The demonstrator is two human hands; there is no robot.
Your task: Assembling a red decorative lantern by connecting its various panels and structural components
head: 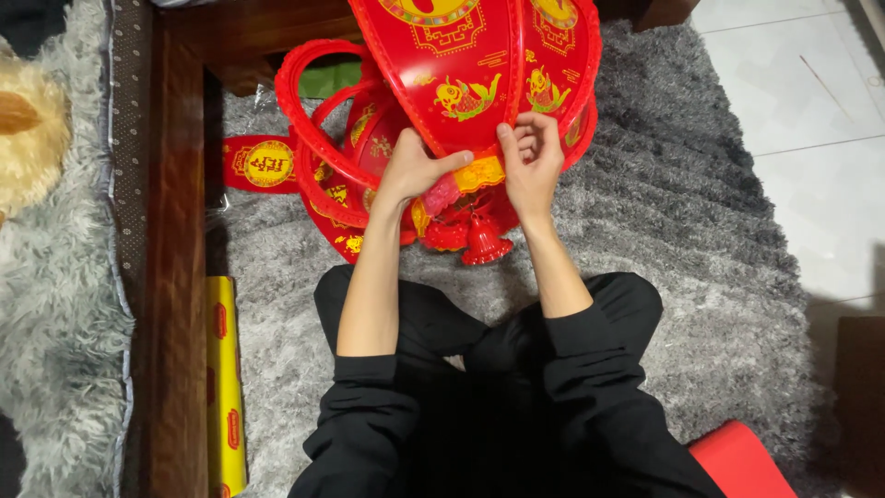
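The person sits cross-legged on a grey shag rug (701, 212). Both hands work at the lower edge of a red lantern panel (461, 83), printed with gold fish and held up over the rug in front of the knees. The left hand (415, 171) grips the panel's bottom edge, thumb stretched along it above a yellow scalloped trim (479, 173). The right hand (530, 157) pinches the same edge just beside it, fingers curled over the rim; the two hands nearly touch. More red panels (318, 138) lie fanned out to the left. A small red bell (484, 244) hangs below the hands. A yellow box (224, 387) lies beside a dark wooden frame (175, 277).
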